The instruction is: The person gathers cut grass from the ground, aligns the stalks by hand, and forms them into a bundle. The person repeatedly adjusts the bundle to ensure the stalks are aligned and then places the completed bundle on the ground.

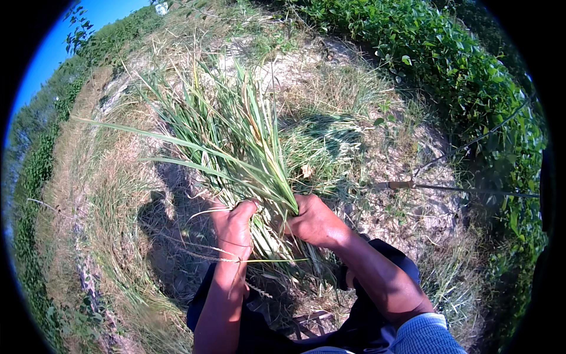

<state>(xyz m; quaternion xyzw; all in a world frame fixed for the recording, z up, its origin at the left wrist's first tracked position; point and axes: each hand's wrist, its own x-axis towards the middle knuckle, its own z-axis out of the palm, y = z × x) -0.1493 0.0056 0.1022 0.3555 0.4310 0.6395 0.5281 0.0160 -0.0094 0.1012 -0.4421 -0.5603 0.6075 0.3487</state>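
Observation:
A thick sheaf of long green grass [212, 132] lies in front of me, its blades fanning out towards the upper left. My left hand [232, 221] grips the sheaf's left side near the lower stalks. At the right, my right hand [311, 221] is closed around the base of a smaller tuft of grass blades [265, 155] that lies across the sheaf. The fingers of both hands are partly hidden by stalks. A dry seed stalk [208, 248] crosses my left wrist.
Another heap of cut grass [327, 137] lies beyond my right hand. Further right are a thin rod [473, 191] with a brown handle-like end [400, 185] and a slanting thin stick [475, 138]. Leafy green plants [442, 57] border the right side. Dry grass [119, 190] covers the left ground.

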